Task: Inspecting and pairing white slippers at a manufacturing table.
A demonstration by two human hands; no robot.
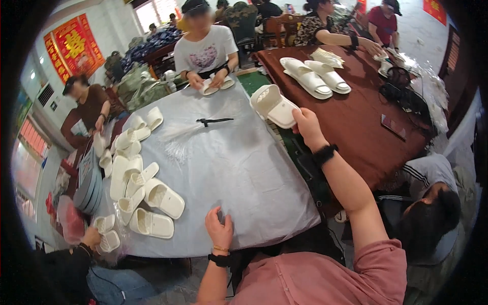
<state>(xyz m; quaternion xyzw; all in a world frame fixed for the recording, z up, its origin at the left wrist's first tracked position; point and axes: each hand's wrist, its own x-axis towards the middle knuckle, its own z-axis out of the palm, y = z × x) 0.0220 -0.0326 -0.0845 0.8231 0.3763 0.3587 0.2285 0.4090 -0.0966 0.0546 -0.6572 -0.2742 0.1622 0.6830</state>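
My right hand (pixel 309 128) grips a white slide slipper (pixel 280 113) by one end, its fingers wrapped round the sole. The slipper is held up over the right edge of the grey-covered table (pixel 269 188). My left hand (pixel 218 230) is above the near edge of this table, holding nothing, with thumb and fingers apart. Closest to it among the things on the table is a white slipper (pixel 152 223) lying at the near left. Several more white slippers (pixel 163 197) lie in a loose group along the left side.
A bundle of thin clear strands (pixel 178 140) with a black strap (pixel 216 121) lies mid-table. Across from me a person (pixel 203 51) handles slippers. A brown-covered table (pixel 351 132) at right bears white slippers (pixel 310 79) and a phone (pixel 393 127). Other people sit at left and right.
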